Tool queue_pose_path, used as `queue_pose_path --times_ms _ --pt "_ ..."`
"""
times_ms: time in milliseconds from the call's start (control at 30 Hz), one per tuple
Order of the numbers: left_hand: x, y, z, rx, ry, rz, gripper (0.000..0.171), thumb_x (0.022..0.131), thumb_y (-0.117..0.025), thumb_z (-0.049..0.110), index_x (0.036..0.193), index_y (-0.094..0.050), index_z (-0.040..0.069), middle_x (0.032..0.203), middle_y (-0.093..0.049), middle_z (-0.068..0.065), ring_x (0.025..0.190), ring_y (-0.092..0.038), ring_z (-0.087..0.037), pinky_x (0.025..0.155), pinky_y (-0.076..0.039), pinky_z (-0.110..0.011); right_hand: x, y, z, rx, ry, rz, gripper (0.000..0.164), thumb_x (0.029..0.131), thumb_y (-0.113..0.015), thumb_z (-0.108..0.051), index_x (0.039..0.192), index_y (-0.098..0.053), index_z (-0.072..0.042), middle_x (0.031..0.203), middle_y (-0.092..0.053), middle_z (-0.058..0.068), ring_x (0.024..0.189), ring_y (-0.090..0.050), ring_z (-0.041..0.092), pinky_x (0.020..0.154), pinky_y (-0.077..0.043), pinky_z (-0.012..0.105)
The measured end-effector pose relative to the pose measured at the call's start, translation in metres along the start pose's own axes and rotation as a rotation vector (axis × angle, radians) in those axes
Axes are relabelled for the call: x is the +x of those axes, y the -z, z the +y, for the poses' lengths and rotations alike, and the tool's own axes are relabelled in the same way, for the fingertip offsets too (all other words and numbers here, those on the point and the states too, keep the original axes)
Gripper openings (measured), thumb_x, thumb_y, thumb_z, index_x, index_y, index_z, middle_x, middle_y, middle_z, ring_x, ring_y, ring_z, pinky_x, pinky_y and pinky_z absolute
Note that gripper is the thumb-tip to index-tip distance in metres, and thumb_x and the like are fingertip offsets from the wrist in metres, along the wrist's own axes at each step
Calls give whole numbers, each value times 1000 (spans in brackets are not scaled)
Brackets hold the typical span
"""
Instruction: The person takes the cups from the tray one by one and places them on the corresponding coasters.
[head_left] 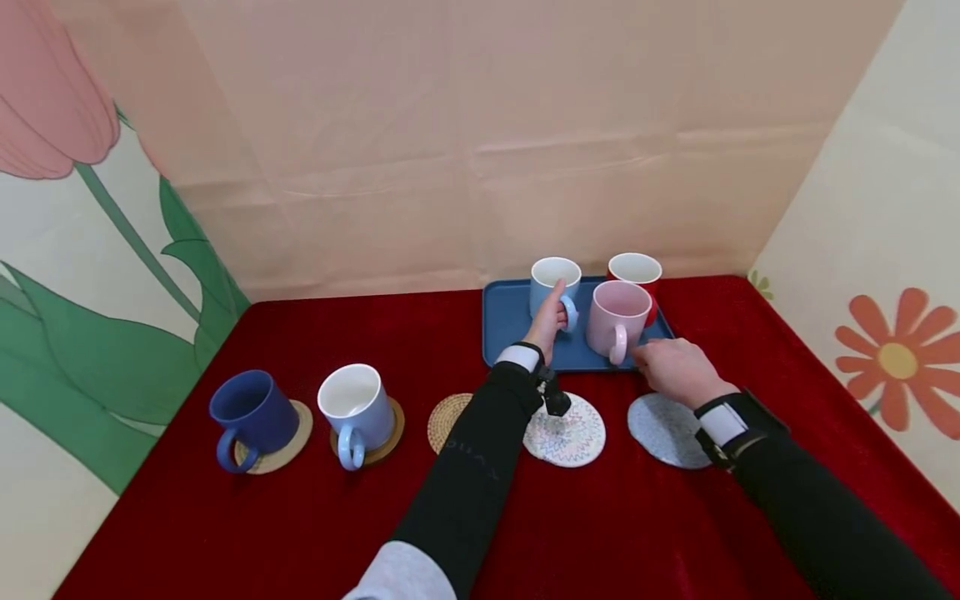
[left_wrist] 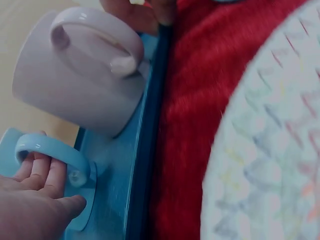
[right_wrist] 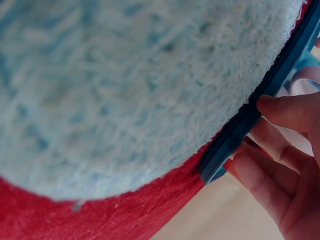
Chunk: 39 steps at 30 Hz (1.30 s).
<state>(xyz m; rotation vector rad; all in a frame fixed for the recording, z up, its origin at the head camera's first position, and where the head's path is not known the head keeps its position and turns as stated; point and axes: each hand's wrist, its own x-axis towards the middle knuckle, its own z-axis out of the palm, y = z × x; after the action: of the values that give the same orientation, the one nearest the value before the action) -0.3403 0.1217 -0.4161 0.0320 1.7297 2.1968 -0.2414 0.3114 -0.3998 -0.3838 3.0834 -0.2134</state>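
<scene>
Black sleeves (head_left: 476, 475) reach in from the bottom edge. Left hand (head_left: 550, 327) has its fingers hooked through the handle of the sky-blue mug (head_left: 541, 293), which is at the left part of the blue tray (head_left: 506, 321); whether its base is lifted I cannot tell. Right hand (head_left: 678, 368) grips the tray's near right corner, thumb on the rim. Beside the sky-blue mug on the tray stands the pink mug (head_left: 615, 317), handle toward the person, with the red mug (head_left: 652, 293) behind it. Before the tray, on red cloth (head_left: 300, 533), lie a tan coaster (head_left: 444, 421), a patterned coaster (head_left: 566, 435) and a grey coaster (head_left: 663, 433). Farther left, a pale mug (head_left: 367, 412) stands on a brown coaster (head_left: 394, 427) and a navy mug (head_left: 262, 417) on a beige coaster (head_left: 297, 437).
</scene>
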Motion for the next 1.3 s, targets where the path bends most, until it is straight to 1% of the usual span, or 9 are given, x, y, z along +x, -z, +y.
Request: queue_pose_path --times_ms 33,67,167,267,433,667,867,1033,1300 --pt "-2 0 1 11 -8 15 61 93 -47 60 107 -62 4 108 -68 -19 102 -61 -28 106 -34 -36 0 1 0 0 0 1 13 88 -71 -10 99 -70 -4 77 -66 5 67 -54 18 65 -53 37" --pt "-15 -2 11 33 15 39 54 96 -45 54 102 -61 2 108 -67 -21 104 -61 -32 108 -33 -38 0 1 0 -2 0 1 13 88 -71 -10 99 -70 -4 78 -66 5 68 -54 18 65 -54 37" --pt "-26 -1 17 101 4 96 51 95 -48 50 92 -60 1 92 -67 -19 96 -62 -32 101 -40 -34 -1 3 1 -7 3 1 12 88 -71 -10 98 -70 -4 76 -66 4 67 -54 18 65 -53 37" --pt "-35 4 21 205 -27 124 59 94 -50 51 94 -63 -7 77 -60 -11 84 -60 -29 84 -43 -26 -1 4 2 -9 0 -3 11 88 -70 -10 97 -70 -4 75 -65 3 66 -53 17 63 -52 36" --pt "-38 16 21 371 -102 168 59 96 -52 45 101 -65 -12 66 -51 -6 67 -49 -21 61 -33 -21 -2 3 3 -7 -2 -4 7 87 -71 -9 93 -69 -5 73 -64 3 66 -52 17 62 -50 34" --pt "-39 31 20 502 -145 274 40 95 -60 41 83 -63 3 74 -55 -1 69 -48 -13 62 -36 -22 -4 3 3 16 -14 -14 7 87 -71 -9 93 -69 -5 72 -62 2 65 -51 18 61 -48 31" --pt "-41 36 26 505 -160 238 47 95 -58 41 87 -69 -5 80 -66 -9 67 -49 -11 61 -36 -20 -4 3 3 12 -5 0 9 87 -71 -8 94 -69 -4 73 -63 3 65 -52 18 62 -50 33" --pt "-42 35 25 398 -137 142 50 98 -56 34 75 -62 -10 59 -52 -3 53 -41 -8 53 -33 -20 -2 1 3 -1 -6 5 9 87 -71 -8 95 -69 -3 73 -64 4 65 -52 18 63 -51 34" --pt "-39 40 20 321 -123 74 56 99 -56 34 50 -41 11 48 -38 4 47 -35 -9 49 -29 -21 1 -4 4 -5 21 21 9 86 -71 -8 94 -69 -4 73 -63 4 65 -53 17 63 -52 36"
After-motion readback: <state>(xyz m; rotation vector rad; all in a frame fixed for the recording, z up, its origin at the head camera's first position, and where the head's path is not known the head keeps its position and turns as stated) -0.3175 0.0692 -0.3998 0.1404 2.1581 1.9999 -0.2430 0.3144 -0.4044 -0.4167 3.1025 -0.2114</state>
